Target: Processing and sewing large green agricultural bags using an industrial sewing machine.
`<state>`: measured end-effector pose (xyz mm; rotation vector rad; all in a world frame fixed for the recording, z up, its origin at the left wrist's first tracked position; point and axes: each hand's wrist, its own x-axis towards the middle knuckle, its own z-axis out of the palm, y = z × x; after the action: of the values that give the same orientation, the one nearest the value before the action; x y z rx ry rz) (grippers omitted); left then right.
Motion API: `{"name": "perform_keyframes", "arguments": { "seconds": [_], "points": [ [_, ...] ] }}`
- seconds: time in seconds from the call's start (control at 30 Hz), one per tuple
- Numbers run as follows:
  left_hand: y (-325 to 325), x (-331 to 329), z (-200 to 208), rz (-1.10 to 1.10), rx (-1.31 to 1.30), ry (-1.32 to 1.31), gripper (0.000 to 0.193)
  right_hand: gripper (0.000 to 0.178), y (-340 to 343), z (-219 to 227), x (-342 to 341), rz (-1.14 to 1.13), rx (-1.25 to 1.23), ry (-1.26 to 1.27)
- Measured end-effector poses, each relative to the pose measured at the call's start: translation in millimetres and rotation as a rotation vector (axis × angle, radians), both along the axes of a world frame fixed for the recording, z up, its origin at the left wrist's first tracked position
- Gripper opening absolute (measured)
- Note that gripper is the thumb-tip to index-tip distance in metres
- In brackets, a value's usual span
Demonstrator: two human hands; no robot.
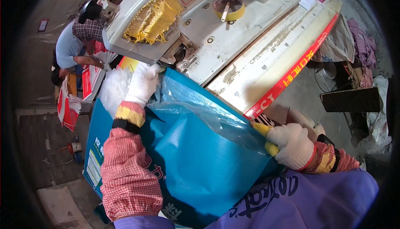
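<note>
A large blue woven plastic sack (200, 150) lies under both my hands, with a clear plastic liner (204, 118) showing along its upper edge. My left hand (141, 83), in a white knit glove, is closed on the sack's edge and bunched liner close to the presser foot of a white sewing machine (239, 33). Farther right, my right hand (291, 143) wears a white glove with yellow covering on thumb and finger. It pinches the other end of the sack's edge, beside the machine table's front corner. The fingertips of my left hand are partly hidden.
On the machine bed lies a tape roll (228, 8) with a white stick in it. Yellow woven cloth (154, 16) covers part of the machine head. At left, another person (68, 41) bends over red and white sacks (92, 81). A dark board (352, 100) stands at right.
</note>
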<state>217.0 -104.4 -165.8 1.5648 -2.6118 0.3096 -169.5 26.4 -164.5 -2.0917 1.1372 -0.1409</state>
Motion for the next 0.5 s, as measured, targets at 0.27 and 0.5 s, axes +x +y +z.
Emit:
{"name": "perform_keyframes", "arguments": {
  "seconds": [0.27, 0.5],
  "points": [
    [24.4, -22.6, 3.2, 0.234, 0.252, 0.082, 0.019, 0.028, -3.3, 6.8, 4.4, 0.16, 0.262, 0.289],
    [-48.0, 72.6, -25.0, 0.12, -0.141, -0.225, 0.025, 0.022, -23.0, -12.8, 68.3, 0.205, -0.006, 0.18]
  ]
}}
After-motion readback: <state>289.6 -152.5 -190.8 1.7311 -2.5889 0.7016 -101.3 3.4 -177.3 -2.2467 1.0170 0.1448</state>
